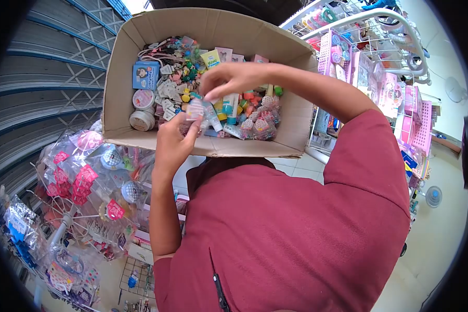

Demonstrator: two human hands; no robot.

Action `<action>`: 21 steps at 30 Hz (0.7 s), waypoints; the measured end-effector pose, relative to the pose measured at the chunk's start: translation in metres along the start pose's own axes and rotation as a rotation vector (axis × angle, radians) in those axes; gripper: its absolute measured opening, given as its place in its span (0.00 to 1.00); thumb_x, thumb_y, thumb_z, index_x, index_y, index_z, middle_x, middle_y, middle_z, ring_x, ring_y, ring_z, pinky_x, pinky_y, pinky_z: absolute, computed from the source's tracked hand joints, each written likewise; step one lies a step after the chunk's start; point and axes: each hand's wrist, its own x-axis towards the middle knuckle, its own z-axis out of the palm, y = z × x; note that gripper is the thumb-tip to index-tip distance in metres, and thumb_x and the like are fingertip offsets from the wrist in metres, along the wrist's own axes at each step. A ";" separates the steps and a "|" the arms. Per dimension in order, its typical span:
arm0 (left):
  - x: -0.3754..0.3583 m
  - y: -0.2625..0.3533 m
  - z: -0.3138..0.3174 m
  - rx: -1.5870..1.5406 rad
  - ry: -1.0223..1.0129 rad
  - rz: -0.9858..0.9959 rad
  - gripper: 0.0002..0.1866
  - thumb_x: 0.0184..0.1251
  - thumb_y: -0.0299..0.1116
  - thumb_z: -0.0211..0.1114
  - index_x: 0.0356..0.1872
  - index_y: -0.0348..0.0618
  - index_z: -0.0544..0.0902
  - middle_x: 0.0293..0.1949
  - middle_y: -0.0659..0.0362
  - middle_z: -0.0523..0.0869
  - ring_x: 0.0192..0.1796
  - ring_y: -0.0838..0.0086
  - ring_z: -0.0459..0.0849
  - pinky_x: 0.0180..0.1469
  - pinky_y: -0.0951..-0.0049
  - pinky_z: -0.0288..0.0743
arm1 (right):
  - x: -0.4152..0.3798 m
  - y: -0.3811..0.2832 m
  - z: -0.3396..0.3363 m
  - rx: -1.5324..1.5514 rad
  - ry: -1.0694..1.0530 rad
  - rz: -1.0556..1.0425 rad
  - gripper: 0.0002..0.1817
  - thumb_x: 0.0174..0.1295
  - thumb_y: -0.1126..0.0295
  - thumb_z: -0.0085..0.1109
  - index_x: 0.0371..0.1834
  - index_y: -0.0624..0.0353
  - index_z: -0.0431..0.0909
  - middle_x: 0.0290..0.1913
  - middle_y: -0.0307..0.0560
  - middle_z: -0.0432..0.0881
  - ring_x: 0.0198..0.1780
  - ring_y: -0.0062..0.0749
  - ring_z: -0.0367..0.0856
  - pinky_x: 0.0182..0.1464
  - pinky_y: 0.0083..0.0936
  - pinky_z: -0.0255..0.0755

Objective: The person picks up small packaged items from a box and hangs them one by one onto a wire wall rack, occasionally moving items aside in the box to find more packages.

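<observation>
A large open cardboard box [213, 149] holds many small items. My left hand [179, 136] is over its front part, fingers closed on a small clear packet [194, 110] with pinkish contents. Just above and to the right, my right hand [224, 80] is curved, its fingertips close to the packet's top; whether they touch it is unclear. Around my hands lie white tags [168, 92], a blue box [145, 76], round tubs [142, 120], a yellow-green packet [211, 59], squeeze tubes [232, 108] and a bag of colourful beads [260, 126].
Plastic-bagged goods hang on a rack [62, 223] at the left, before a metal folding shutter [52, 67]. On the right stands a white wire rack [395, 21] with pink baskets [424, 125]. A wire grid [135, 275] is low at the left.
</observation>
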 end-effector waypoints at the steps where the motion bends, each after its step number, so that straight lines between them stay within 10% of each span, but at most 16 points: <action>1: -0.002 -0.003 0.001 0.026 0.071 0.023 0.10 0.66 0.30 0.68 0.39 0.30 0.82 0.25 0.49 0.86 0.28 0.69 0.87 0.33 0.68 0.76 | -0.004 0.038 -0.012 -0.123 -0.013 0.105 0.15 0.59 0.66 0.64 0.44 0.64 0.84 0.37 0.56 0.87 0.39 0.39 0.85 0.45 0.31 0.79; 4: -0.003 0.013 -0.002 -0.033 0.083 0.009 0.09 0.69 0.29 0.66 0.39 0.30 0.82 0.27 0.49 0.87 0.29 0.73 0.86 0.33 0.69 0.75 | -0.043 0.106 -0.014 -0.909 -0.330 0.630 0.15 0.54 0.64 0.60 0.38 0.63 0.87 0.38 0.60 0.87 0.44 0.50 0.86 0.44 0.43 0.80; 11: -0.002 0.003 0.003 -0.060 0.106 0.094 0.08 0.70 0.29 0.65 0.38 0.31 0.83 0.27 0.51 0.87 0.30 0.77 0.84 0.33 0.71 0.74 | -0.060 0.135 -0.015 -0.832 -0.627 0.544 0.14 0.49 0.65 0.60 0.33 0.65 0.86 0.34 0.58 0.86 0.38 0.51 0.85 0.40 0.46 0.76; 15: -0.002 0.001 0.004 -0.260 0.110 0.034 0.09 0.73 0.29 0.63 0.42 0.31 0.83 0.34 0.56 0.89 0.34 0.79 0.84 0.37 0.75 0.76 | -0.045 0.076 -0.053 -0.929 -0.365 0.411 0.11 0.52 0.67 0.61 0.32 0.64 0.83 0.29 0.54 0.84 0.31 0.43 0.84 0.35 0.39 0.76; 21: -0.024 0.012 -0.013 -0.610 0.272 0.014 0.11 0.76 0.31 0.59 0.47 0.34 0.84 0.43 0.60 0.88 0.43 0.79 0.84 0.50 0.77 0.75 | 0.005 0.014 -0.067 0.126 -0.097 0.337 0.16 0.59 0.69 0.68 0.47 0.67 0.84 0.39 0.38 0.87 0.43 0.16 0.82 0.47 0.16 0.73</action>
